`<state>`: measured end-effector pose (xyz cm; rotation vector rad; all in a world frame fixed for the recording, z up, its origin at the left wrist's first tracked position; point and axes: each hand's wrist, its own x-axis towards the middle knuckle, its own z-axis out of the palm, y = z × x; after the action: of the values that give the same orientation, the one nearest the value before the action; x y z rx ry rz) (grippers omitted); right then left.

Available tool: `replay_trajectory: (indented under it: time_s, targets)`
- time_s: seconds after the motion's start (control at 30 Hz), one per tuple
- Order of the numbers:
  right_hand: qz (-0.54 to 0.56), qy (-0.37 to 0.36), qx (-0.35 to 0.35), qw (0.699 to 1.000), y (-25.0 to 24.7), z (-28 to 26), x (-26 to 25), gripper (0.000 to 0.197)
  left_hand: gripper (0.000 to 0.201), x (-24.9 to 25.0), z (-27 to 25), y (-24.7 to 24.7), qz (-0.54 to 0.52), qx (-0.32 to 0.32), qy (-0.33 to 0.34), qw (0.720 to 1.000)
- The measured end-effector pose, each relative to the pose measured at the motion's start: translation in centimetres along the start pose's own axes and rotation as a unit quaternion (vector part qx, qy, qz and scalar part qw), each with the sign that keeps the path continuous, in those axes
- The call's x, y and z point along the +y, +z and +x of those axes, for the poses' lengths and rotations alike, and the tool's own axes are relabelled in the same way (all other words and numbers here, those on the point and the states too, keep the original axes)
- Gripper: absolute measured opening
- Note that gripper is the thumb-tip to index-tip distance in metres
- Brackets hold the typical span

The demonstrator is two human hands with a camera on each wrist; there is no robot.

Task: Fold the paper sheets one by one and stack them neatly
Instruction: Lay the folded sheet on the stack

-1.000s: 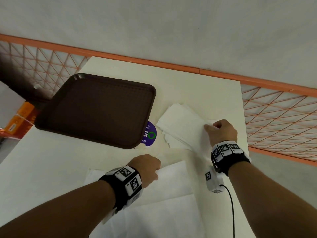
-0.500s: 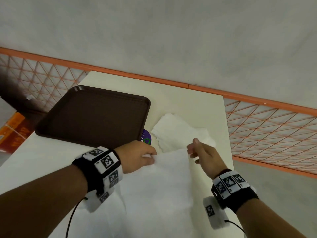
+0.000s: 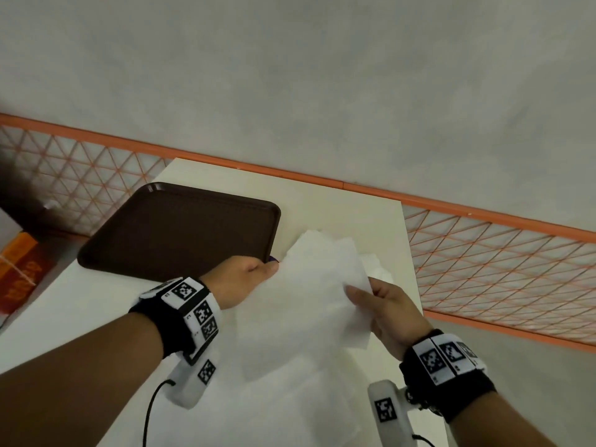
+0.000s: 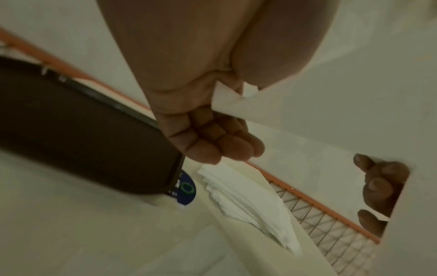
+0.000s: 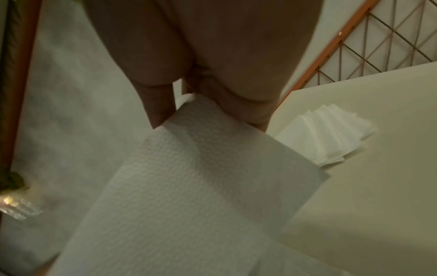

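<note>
A white paper sheet (image 3: 309, 304) is lifted above the table, its far edge held at both corners. My left hand (image 3: 258, 272) pinches the left corner, and in the left wrist view the paper sheet (image 4: 227, 99) sticks out between thumb and curled fingers (image 4: 220, 142). My right hand (image 3: 371, 298) pinches the right corner; in the right wrist view the embossed sheet (image 5: 189, 186) hangs from the right hand (image 5: 184, 100). Behind the lifted sheet lies a fanned stack of folded sheets (image 5: 328, 134), also seen as a stack (image 4: 250, 201) beside the tray. More unfolded paper (image 3: 290, 404) lies flat near me.
A dark brown tray (image 3: 180, 227) sits on the cream table (image 3: 338, 214) at the left, overlapping a purple round sticker (image 4: 187, 188). An orange mesh fence (image 3: 500, 272) runs behind and right of the table. An orange box (image 3: 19, 269) stands off the table's left edge.
The right hand left the folded stack and took the sheet's right corner. Both hands have lifted the sheet's far edge up and away from me; the view has tilted upward.
</note>
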<state>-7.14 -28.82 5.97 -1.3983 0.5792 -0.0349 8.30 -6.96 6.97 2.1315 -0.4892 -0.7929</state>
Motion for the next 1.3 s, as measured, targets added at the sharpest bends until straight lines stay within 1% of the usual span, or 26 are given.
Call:
replay_trajectory:
  time_s: [0.07, 0.1, 0.17, 0.23, 0.3, 0.33, 0.4, 0.43, 0.5, 0.57, 0.6, 0.63, 0.73, 0.8, 0.9, 0.97, 1.03, 1.1, 1.13, 1.17, 1.2, 1.23, 1.3]
  targets:
    - [0.024, -0.007, 0.010, 1.000, 0.2, 0.0, -0.5, 0.022, 0.062, -0.4, -0.5, 0.3, -0.062, 0.007, -0.059, 0.996]
    - [0.035, -0.010, 0.016, 0.999, 0.3, 0.0, -0.6, 0.021, 0.059, -0.5, -0.7, 0.5, -0.111, 0.012, -0.087, 0.990]
    - [0.051, -0.014, 0.035, 0.998, 0.6, 0.2, -0.7, 0.019, 0.052, -0.2, -1.1, 0.8, -0.231, 0.006, -0.114, 0.966]
    - [0.056, -0.015, 0.062, 0.996, 1.0, 0.6, -0.7, 0.019, 0.048, 0.2, -1.1, 0.7, -0.304, 0.002, -0.106, 0.947]
    - [0.051, -0.015, 0.093, 0.994, 1.3, 0.9, -0.6, 0.016, 0.039, 0.4, -1.3, 0.5, -0.332, 0.022, -0.080, 0.940]
    - [0.047, -0.014, 0.112, 0.992, 1.4, 1.2, -0.6, 0.013, 0.037, 0.4, -1.4, 0.4, -0.328, 0.032, -0.065, 0.942]
    - [0.032, -0.011, 0.151, 0.988, 1.5, 1.6, -0.6, 0.008, 0.061, 0.0, -1.2, 0.3, -0.297, 0.040, -0.035, 0.953]
    - [0.018, -0.010, 0.167, 0.986, 1.5, 1.8, -0.5, 0.008, 0.070, 0.0, -1.2, 0.3, -0.284, 0.036, -0.020, 0.958]
    - [-0.014, -0.005, 0.190, 0.982, 1.4, 2.2, -0.5, 0.014, 0.077, 0.1, -1.5, 0.3, -0.272, 0.033, 0.017, 0.962]
    - [-0.035, -0.008, 0.204, 0.978, 1.4, 2.5, -0.5, 0.020, 0.079, 0.8, -1.6, 0.4, -0.255, 0.032, 0.043, 0.965]
    - [-0.041, -0.012, 0.207, 0.977, 1.3, 2.5, -0.5, 0.022, 0.075, 1.0, -1.6, 0.5, -0.242, 0.034, 0.054, 0.968]
    - [-0.044, -0.018, 0.207, 0.977, 1.3, 2.5, -0.6, 0.024, 0.067, 1.2, -1.5, 0.7, -0.222, 0.042, 0.060, 0.972]
    - [-0.036, -0.049, 0.195, 0.979, 1.4, 2.1, -0.9, 0.031, 0.036, 1.2, -0.9, 0.7, -0.159, 0.093, 0.052, 0.981]
    - [-0.028, -0.066, 0.186, 0.980, 1.2, 1.8, -1.0, 0.036, 0.027, 1.2, -0.7, 0.6, -0.139, 0.112, 0.050, 0.983]
    - [-0.036, -0.075, 0.191, 0.978, 0.7, 1.8, -0.8, 0.042, 0.013, 1.4, -0.5, 0.4, -0.136, 0.122, 0.057, 0.981]
    - [-0.029, -0.064, 0.197, 0.978, 0.2, 1.8, -0.7, 0.041, 0.007, 1.8, -0.6, 0.3, -0.126, 0.135, 0.068, 0.980]
    - [-0.026, -0.049, 0.207, 0.977, -0.2, 1.8, -0.8, 0.041, 0.005, 2.1, -0.6, 0.2, -0.068, 0.165, 0.097, 0.979]
    - [-0.078, -0.058, 0.233, 0.968, -0.4, 1.5, -1.0, 0.045, 0.004, 2.5, -0.6, 0.0, 0.026, 0.203, 0.132, 0.970]
    - [-0.132, -0.083, 0.242, 0.958, -0.4, 1.2, -1.2, 0.048, 0.007, 2.8, -0.7, -0.1, 0.066, 0.212, 0.151, 0.963]
    - [-0.194, -0.118, 0.236, 0.945, -0.3, 0.7, -1.4, 0.050, 0.010, 3.2, -0.8, -0.1, 0.100, 0.210, 0.172, 0.957]
    - [-0.255, -0.158, 0.209, 0.931, -0.1, 0.3, -1.7, 0.052, 0.012, 3.6, -0.8, -0.1, 0.134, 0.201, 0.194, 0.951]
    - [-0.311, -0.189, 0.163, 0.917, 0.4, -0.1, -1.9, 0.055, 0.014, 3.9, -0.9, 0.1, 0.171, 0.185, 0.216, 0.943]
    - [-0.405, -0.208, 0.066, 0.888, 1.6, -0.4, -2.3, 0.059, 0.018, 4.5, -1.0, 0.4, 0.239, 0.151, 0.257, 0.924]
